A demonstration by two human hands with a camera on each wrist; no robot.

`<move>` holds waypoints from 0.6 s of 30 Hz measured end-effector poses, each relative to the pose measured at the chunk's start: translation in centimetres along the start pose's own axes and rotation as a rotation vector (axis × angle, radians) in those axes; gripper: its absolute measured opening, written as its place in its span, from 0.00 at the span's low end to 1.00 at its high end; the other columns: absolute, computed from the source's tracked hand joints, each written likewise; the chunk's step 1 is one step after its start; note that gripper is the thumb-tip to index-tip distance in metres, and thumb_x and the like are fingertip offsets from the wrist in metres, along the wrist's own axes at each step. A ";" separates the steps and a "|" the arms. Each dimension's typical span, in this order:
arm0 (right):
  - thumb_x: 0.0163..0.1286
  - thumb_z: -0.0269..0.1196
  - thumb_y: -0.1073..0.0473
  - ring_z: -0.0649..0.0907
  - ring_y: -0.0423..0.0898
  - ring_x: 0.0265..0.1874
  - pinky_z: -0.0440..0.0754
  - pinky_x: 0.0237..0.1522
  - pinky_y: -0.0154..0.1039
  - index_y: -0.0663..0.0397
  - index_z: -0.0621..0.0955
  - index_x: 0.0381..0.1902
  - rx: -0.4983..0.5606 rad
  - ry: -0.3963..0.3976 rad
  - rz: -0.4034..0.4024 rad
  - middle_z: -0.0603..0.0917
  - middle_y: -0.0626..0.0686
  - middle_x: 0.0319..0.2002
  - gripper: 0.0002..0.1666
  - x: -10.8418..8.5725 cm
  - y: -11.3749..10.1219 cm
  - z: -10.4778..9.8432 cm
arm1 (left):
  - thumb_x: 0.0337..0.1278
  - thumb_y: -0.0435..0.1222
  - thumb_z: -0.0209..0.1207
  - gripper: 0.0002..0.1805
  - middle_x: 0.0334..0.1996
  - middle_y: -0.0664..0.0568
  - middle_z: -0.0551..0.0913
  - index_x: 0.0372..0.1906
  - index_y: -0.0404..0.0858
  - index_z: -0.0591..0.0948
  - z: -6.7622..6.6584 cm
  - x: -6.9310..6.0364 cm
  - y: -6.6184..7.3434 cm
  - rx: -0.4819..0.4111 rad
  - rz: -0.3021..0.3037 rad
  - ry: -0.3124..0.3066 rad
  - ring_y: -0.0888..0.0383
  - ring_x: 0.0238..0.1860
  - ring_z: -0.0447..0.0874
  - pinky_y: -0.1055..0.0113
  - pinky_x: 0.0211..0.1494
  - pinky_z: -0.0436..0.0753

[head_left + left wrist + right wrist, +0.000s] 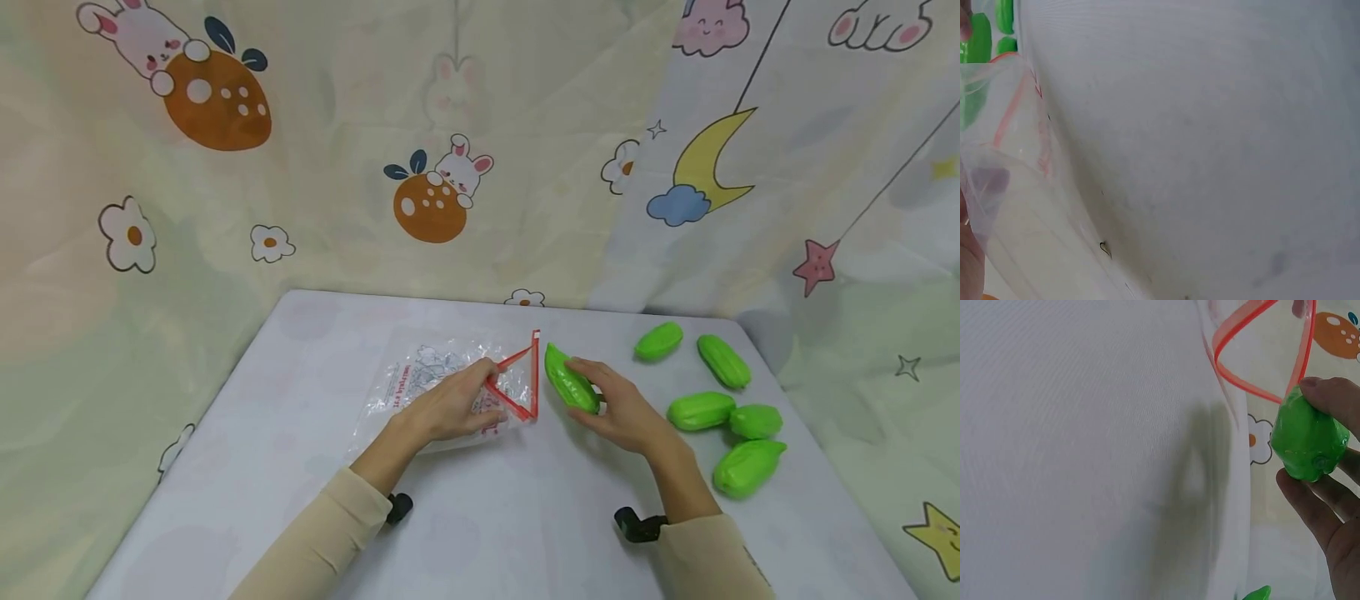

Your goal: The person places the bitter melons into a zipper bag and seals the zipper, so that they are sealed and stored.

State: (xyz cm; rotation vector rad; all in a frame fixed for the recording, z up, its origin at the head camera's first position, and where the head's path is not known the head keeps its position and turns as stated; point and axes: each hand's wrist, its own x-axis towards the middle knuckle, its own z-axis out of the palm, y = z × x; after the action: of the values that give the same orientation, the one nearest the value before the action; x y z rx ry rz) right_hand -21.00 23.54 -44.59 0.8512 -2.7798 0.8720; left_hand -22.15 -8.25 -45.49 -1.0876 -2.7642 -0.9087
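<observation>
A clear plastic zip bag [420,383] with a red-edged mouth and printed marks is held near its mouth by my left hand [450,408]. The red rim [1235,369] stands spread apart, facing right. Just right of that mouth, my right hand [626,412] grips a green cucumber-like vegetable [567,382] between thumb and fingers, its tip pointing up and left. In the right wrist view the green vegetable [1307,440] appears end-on, close to the red rim. Only part of my left hand [969,262] shows in the left wrist view, beside the see-through film.
Several more green vegetables lie on the right of the white table [510,517], among them one at the back [658,342] and one nearest the front [748,468]. A patterned cloth [330,167] hangs behind the table. Black wrist mounts [639,525] stick out below the sleeves.
</observation>
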 end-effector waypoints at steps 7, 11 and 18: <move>0.64 0.75 0.58 0.81 0.56 0.58 0.86 0.52 0.54 0.50 0.68 0.75 0.036 -0.013 0.017 0.74 0.57 0.69 0.44 0.5 0.2 0.7 | 0.63 0.48 0.69 0.30 0.47 0.58 0.76 0.60 0.43 0.69 0.0 0.0 0.1 0.008 0.010 0.002 0.54 0.43 0.79 0.66 0.48 0.80; 0.64 0.75 0.58 0.81 0.56 0.56 0.87 0.50 0.53 0.49 0.70 0.73 0.074 -0.018 0.019 0.74 0.56 0.66 0.42 0.8 0.0 0.9 | 0.62 0.49 0.69 0.30 0.47 0.59 0.75 0.61 0.44 0.68 -0.1 0.0 0.3 0.012 0.001 0.005 0.55 0.43 0.79 0.67 0.48 0.80; 0.64 0.75 0.59 0.82 0.55 0.56 0.87 0.51 0.54 0.48 0.74 0.71 0.094 -0.035 0.019 0.75 0.54 0.63 0.39 1.2 -0.5 1.2 | 0.62 0.49 0.70 0.30 0.46 0.60 0.74 0.60 0.44 0.68 0.0 0.0 0.1 0.017 0.018 0.010 0.57 0.42 0.78 0.68 0.45 0.78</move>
State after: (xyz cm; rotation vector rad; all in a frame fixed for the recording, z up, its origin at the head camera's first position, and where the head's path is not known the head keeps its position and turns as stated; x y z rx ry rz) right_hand -21.63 21.96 -45.03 0.8636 -2.8004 1.0073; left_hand -22.10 -8.16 -45.42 -1.0999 -2.7445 -0.8853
